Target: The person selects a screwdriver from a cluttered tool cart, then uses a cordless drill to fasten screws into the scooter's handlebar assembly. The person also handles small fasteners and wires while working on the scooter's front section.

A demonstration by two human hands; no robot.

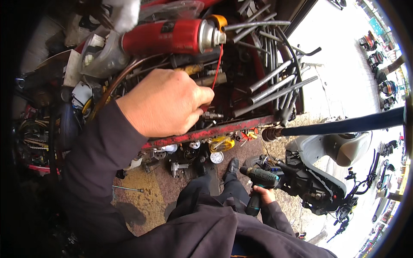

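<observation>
My left hand [165, 103] reaches over a red metal tool tray [223, 128], thumb and fingers closed together. Whatever lies between its fingertips is hidden. Beside them is a small metal bit or socket [214, 115]. A thin red straw [218, 69] runs down from the nozzle of a red spray can [167, 36] to near my index finger; the can lies on its side above the hand. Lower down, my right hand [266, 195] grips the handle of a black and teal cordless drill [260, 177], its chuck pointing up and left.
Metal rods and tubes [275, 92] stick out at the tray's right end. A dark bar [340, 127] crosses at right, above a partly stripped scooter [318, 180]. Loose parts and a yellow coil [221, 144] lie near my feet. Tangled tools [36, 137] crowd the left.
</observation>
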